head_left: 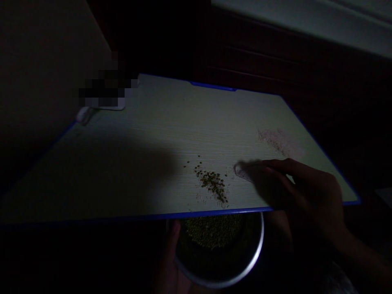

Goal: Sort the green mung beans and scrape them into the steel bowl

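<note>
My left hand (173,261) grips the left rim of a round metal bowl (259,253), just under the board's near edge. Many small green grains (214,230) lie in the bowl. Over the right part of the pale, blue-edged board (196,118), my right hand (315,188) pinches a small pale spoon-like tool, its tip (243,171) low over the surface. Left of that tip is a scattered pile of dark green grains (214,185) with some pale grains near the front edge. A heap of pale grains (280,141) lies farther back on the right.
At the board's back left is a pale object (114,102), partly pixelated. A white ledge (306,20) crosses the upper right above dark panels. The surroundings are very dark, and a large shadow covers the board's left part.
</note>
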Tool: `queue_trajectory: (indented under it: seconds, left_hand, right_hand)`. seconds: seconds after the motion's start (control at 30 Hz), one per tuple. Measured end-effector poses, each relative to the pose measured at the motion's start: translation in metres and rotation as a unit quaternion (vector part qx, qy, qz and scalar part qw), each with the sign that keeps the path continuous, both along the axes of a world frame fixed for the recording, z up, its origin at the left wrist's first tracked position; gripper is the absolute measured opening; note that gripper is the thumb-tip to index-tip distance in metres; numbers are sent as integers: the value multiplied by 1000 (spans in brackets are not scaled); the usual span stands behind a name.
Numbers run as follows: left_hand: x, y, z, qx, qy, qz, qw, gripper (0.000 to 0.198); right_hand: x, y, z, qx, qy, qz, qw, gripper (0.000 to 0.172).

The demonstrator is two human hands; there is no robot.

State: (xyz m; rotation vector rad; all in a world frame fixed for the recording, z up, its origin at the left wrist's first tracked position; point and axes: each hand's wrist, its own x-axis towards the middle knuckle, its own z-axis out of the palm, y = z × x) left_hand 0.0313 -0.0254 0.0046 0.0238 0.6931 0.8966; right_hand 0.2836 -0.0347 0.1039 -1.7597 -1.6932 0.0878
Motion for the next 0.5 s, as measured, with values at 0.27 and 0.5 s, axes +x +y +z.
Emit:
queue_trajectory:
  seconds: [0.27, 0.5]
  left_hand:
    - [-13, 7, 15, 11, 45, -9, 999, 73]
    - [-1, -6, 18, -244, 10, 143, 959, 120]
  right_hand:
    - [-9, 38, 8, 27, 11, 124, 992, 14]
    - [3, 22, 12, 48, 17, 152, 987, 21]
